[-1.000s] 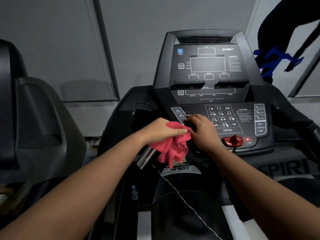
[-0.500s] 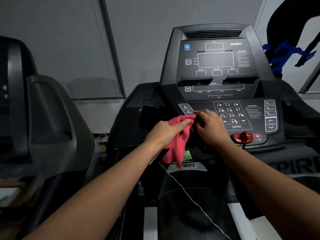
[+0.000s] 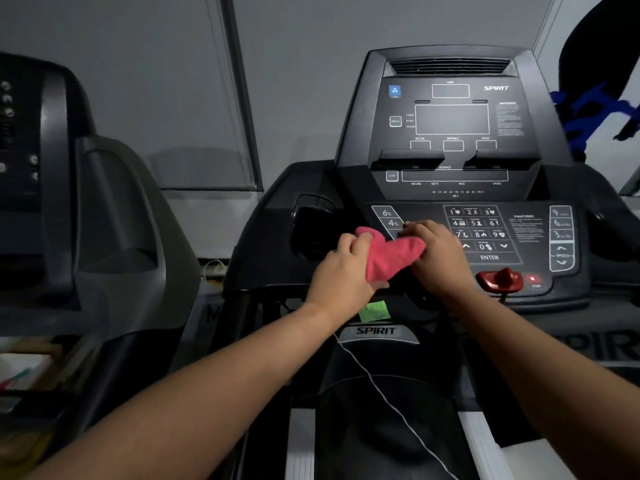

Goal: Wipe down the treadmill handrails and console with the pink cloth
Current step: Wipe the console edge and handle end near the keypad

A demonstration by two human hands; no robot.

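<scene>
The pink cloth (image 3: 388,256) is bunched between both hands just in front of the lower left of the black treadmill console (image 3: 453,140). My left hand (image 3: 341,271) grips the cloth's left end with curled fingers. My right hand (image 3: 438,258) holds its right end, fingers curled over it beside the keypad (image 3: 481,233). The cloth is stretched between the hands and covers the lowest incline button. The handrails are mostly hidden; a dark side arm (image 3: 609,220) shows at the right.
A red safety key (image 3: 500,280) and stop button sit right of my right hand. A thin white cord (image 3: 384,393) runs down over the belt. A green tag (image 3: 374,311) hangs under the console. Another dark machine (image 3: 86,220) stands at left.
The cloth went from hanging loosely under my left hand to being pulled up and stretched between both hands. The view shifted left, so the console sits further right.
</scene>
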